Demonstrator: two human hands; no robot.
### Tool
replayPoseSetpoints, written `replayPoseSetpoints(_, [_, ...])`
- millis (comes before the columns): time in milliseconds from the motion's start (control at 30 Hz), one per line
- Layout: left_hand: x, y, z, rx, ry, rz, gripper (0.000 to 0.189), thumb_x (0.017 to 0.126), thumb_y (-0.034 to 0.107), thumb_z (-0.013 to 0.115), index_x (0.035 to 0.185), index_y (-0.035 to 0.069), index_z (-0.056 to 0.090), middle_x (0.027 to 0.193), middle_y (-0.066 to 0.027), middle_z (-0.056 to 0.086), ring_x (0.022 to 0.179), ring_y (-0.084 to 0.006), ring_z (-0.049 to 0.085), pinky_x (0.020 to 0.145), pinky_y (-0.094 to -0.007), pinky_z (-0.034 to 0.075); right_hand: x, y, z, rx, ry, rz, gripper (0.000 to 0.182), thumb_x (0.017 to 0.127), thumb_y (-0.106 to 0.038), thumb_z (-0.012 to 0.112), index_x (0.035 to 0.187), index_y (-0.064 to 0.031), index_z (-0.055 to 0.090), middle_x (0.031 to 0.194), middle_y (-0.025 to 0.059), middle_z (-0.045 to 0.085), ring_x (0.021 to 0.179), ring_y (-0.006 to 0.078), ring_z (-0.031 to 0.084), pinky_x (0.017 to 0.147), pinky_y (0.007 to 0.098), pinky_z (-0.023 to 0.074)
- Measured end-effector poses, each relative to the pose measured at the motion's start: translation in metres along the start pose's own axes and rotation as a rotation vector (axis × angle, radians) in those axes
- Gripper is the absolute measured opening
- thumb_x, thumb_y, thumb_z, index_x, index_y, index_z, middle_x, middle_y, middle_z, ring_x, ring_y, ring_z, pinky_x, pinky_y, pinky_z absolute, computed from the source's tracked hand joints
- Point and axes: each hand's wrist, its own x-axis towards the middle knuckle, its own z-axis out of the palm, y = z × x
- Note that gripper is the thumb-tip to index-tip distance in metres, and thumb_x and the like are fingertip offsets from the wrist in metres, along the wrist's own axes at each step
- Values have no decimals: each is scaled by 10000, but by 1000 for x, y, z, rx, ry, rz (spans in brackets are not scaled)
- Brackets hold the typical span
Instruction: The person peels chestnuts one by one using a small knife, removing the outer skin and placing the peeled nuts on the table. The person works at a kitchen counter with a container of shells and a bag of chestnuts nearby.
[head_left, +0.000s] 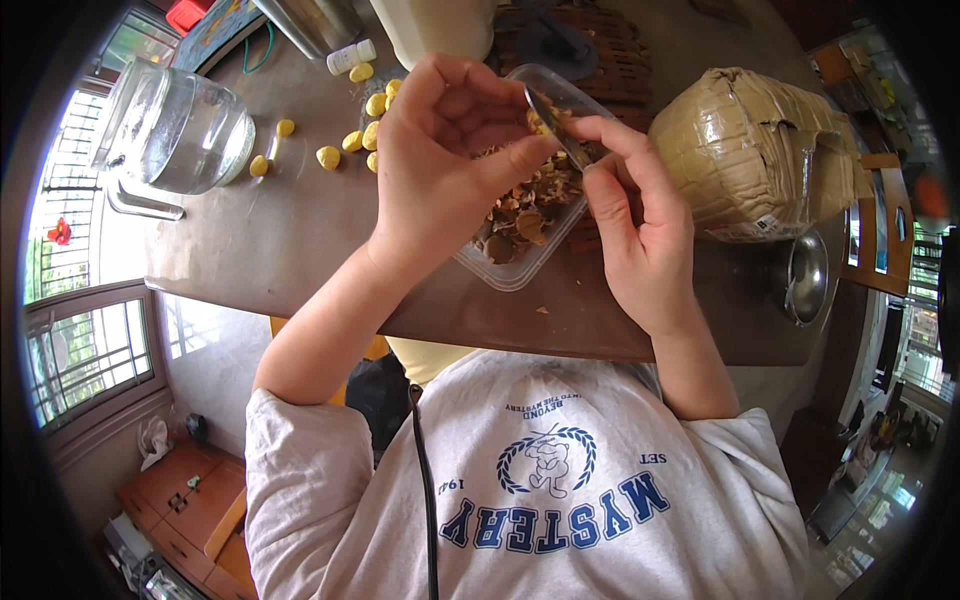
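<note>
Both hands are raised over a clear plastic container (510, 279) filled with brown peelings (531, 196). My left hand (454, 169) is curled, with its thumb by a small yellow piece (541, 122), mostly hidden behind the blade. My right hand (637, 202) pinches a small metal blade (553, 126) between thumb and fingers; the blade lies against the yellow piece. Several peeled yellow pieces, one of them (328, 157) nearest the table edge, lie on the brown table (315, 240) to the left of my left hand.
A large glass jar (180, 127) lies at the left. Behind are a white bottle (351, 57), a steel vessel (311, 22) and a pale container (435, 30). At the right stand a taped brown package (750, 150) and a metal bowl (807, 277). The table's front edge is close to my body.
</note>
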Motion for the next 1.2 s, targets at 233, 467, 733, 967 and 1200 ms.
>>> replayPoseSetpoints(233, [4, -1, -2, -172, -17, -46, 389, 724, -118, 686, 1004, -18, 435, 981, -127, 605, 923, -168, 628, 830, -286, 550, 1, -6, -10, 207, -47, 254, 252, 927, -72, 504, 1175, -50, 546, 750, -28, 491, 614, 38, 402, 570, 180, 362])
replayPoseSetpoints(467, [5, -3, -4, -194, -13, -76, 347, 729, -114, 688, 1011, -36, 502, 978, -110, 608, 918, -154, 627, 843, -270, 542, 3, -11, -10, 230, -113, 241, 297, 935, -99, 503, 1226, -49, 535, 802, -29, 513, 637, 36, 406, 587, 176, 365])
replayPoseSetpoints(733, [3, -2, -3, -192, -35, -86, 287, 734, -106, 690, 976, -52, 545, 944, -97, 621, 887, -148, 637, 836, -262, 543, 1, -5, -8, 163, -106, 159, 308, 937, -104, 501, 1237, -39, 526, 842, -23, 522, 653, 35, 419, 606, 174, 367])
replayPoseSetpoints(967, [2, 0, 0, -169, -33, -95, 292, 754, -97, 675, 1011, -53, 546, 958, -99, 630, 886, -154, 641, 844, -262, 536, 0, -6, -5, 199, -66, 208, 273, 940, -78, 484, 1205, -34, 531, 824, -27, 562, 642, 41, 443, 592, 183, 393])
replayPoseSetpoints(1200, [5, -5, -5, -277, -137, -281, 279, 839, -9, 622, 1107, -46, 556, 1020, -104, 630, 986, -189, 622, 867, -283, 503, 3, -6, -7, 442, -38, 339, 307, 973, -167, 441, 1255, -50, 474, 650, -47, 441, 498, -8, 318, 423, 140, 233])
